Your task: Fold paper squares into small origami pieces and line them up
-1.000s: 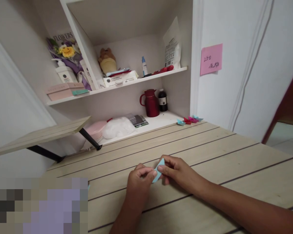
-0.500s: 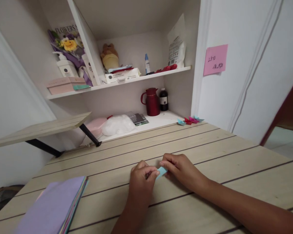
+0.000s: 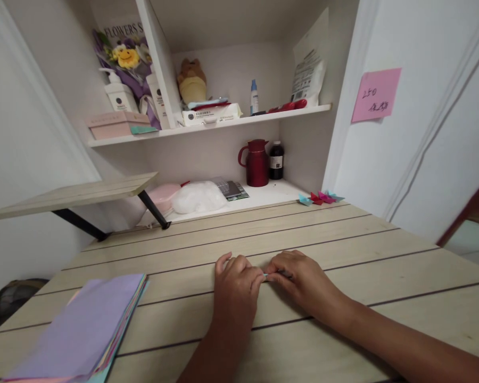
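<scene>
Both my hands rest on the wooden table (image 3: pixel 343 250) near its middle. My left hand (image 3: pixel 236 284) and my right hand (image 3: pixel 299 282) meet fingertip to fingertip, pinching a small piece of light blue paper (image 3: pixel 268 275). Only a thin sliver of the paper shows between the fingers; it lies flat against the tabletop. Fingers of both hands are closed on it.
A stack of coloured paper sheets (image 3: pixel 80 330), purple on top, lies at the front left. Several small folded paper shapes (image 3: pixel 319 198) sit at the table's far edge. Behind are shelves with a red jug (image 3: pixel 257 162), a dark bottle (image 3: pixel 276 159) and boxes. A pink note (image 3: pixel 375 94) hangs on the wall.
The blue paper, earlier held up and plainly visible between my fingers, has been lowered and pressed flat onto the table. The camera view has shifted, showing more of the paper stack.
</scene>
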A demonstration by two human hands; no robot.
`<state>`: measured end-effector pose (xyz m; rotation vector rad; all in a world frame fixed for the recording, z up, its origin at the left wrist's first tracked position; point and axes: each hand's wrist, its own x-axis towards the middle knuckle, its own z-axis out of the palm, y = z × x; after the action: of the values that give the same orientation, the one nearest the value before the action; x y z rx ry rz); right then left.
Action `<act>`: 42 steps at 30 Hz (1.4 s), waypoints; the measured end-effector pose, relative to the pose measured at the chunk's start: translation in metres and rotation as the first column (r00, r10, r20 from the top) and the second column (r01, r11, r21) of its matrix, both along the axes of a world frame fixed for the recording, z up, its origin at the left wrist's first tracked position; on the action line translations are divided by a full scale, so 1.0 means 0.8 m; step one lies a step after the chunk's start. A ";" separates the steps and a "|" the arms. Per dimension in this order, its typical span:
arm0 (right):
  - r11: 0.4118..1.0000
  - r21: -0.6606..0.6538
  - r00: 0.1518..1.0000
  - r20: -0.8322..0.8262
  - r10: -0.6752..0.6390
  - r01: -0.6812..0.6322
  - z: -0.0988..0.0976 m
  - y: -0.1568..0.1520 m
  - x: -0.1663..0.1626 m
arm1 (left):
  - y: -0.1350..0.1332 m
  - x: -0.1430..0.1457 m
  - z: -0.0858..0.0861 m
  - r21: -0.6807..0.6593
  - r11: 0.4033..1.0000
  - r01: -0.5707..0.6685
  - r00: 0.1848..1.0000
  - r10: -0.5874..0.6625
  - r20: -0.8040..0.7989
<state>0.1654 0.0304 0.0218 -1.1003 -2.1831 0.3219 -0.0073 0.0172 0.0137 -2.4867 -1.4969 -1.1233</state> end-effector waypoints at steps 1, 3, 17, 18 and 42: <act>1.000 -0.001 1.000 -0.002 -0.005 0.005 0.000 0.001 0.001 | 0.000 0.001 -0.001 -0.028 1.000 0.000 0.999 0.001 0.049; 0.999 -0.021 0.999 -0.029 -0.029 0.028 0.002 0.002 0.002 | 0.001 0.003 -0.002 -0.116 0.993 -0.014 0.978 0.038 0.207; 0.991 -0.127 0.987 -0.143 -0.070 0.052 0.004 0.005 0.005 | -0.001 0.003 0.004 -0.492 0.828 0.270 0.705 0.178 0.686; 0.990 -0.127 0.987 -0.140 -0.073 0.055 0.005 0.006 0.005 | -0.001 0.002 0.003 -0.503 0.811 0.298 0.699 0.174 0.694; 0.990 -0.130 0.999 -0.002 -0.046 0.045 -0.014 0.021 0.011 | 0.007 -0.012 -0.011 -0.313 0.935 0.166 0.943 -0.058 0.328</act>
<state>0.1743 0.0474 0.0108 -1.2175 -2.1544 0.4514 -0.0171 0.0231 0.0046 -2.7488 -1.7806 -1.4549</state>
